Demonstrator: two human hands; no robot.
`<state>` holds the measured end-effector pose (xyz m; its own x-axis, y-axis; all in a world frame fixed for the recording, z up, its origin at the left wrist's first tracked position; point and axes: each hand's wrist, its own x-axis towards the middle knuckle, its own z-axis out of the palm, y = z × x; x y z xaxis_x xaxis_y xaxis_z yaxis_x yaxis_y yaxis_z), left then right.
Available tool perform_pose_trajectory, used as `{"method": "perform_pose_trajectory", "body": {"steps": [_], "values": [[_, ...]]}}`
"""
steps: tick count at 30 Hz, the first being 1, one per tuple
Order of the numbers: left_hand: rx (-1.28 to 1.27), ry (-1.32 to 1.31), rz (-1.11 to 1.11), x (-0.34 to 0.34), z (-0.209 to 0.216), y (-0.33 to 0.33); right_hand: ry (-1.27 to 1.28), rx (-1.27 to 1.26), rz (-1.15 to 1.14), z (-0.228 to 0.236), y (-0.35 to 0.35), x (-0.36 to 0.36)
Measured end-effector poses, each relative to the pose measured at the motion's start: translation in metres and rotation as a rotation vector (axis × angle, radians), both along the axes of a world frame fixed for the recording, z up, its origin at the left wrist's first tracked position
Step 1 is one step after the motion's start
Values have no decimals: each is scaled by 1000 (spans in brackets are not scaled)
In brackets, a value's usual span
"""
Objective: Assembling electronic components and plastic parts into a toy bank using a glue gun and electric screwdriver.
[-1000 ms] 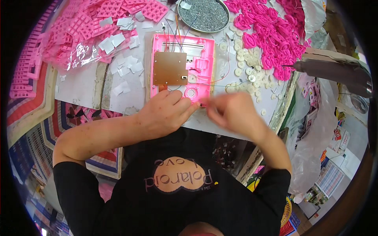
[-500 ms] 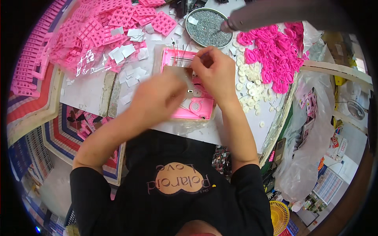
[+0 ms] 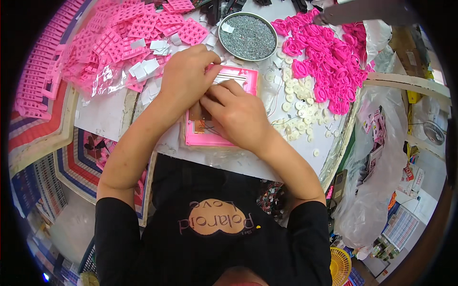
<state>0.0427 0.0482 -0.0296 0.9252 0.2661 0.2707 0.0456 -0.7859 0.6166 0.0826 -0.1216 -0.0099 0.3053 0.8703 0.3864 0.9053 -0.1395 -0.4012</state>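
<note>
In front of me a pink plastic casing (image 3: pixel 210 139) lies on the table, with a brown circuit board (image 3: pixel 197 112) and thin wires at its left side. Thin metal rods (image 3: pixel 232 76) show in its far part. My left hand (image 3: pixel 187 71) is over the casing's far left, thumb and fingers bent together; what they pinch is too small to tell. Close beside it, my right hand (image 3: pixel 242 114) rests across the casing's middle. Its fingers are curled toward the board, and whatever lies between them is hidden.
A round tin of small metal screws (image 3: pixel 248 37) stands beyond the casing. Pink keypad pieces (image 3: pixel 112 40) and white paper squares (image 3: pixel 143 69) are heaped left. Pink rings (image 3: pixel 329 62) and white discs (image 3: pixel 300 102) lie right. A dark pointed tool (image 3: pixel 367 13) hangs overhead, upper right.
The casing has been turned round and now shows its rods at the far right. My left hand has moved away from me, and my right hand nearer and to the left. The overhead tool has swung right.
</note>
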Motion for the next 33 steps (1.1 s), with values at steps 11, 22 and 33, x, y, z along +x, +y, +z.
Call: {"method": "perform_pose_trajectory", "body": {"steps": [11,22,33], "values": [[-159,-41,-102,-14,12,-11,-19,30,-255,3,-20,40],[-170,-142,-107,-13,4,-8,-118,-341,-315,12,-4,18],[-35,-140,-264,-15,5,-3,-211,-289,-146,14,-20,19]]}}
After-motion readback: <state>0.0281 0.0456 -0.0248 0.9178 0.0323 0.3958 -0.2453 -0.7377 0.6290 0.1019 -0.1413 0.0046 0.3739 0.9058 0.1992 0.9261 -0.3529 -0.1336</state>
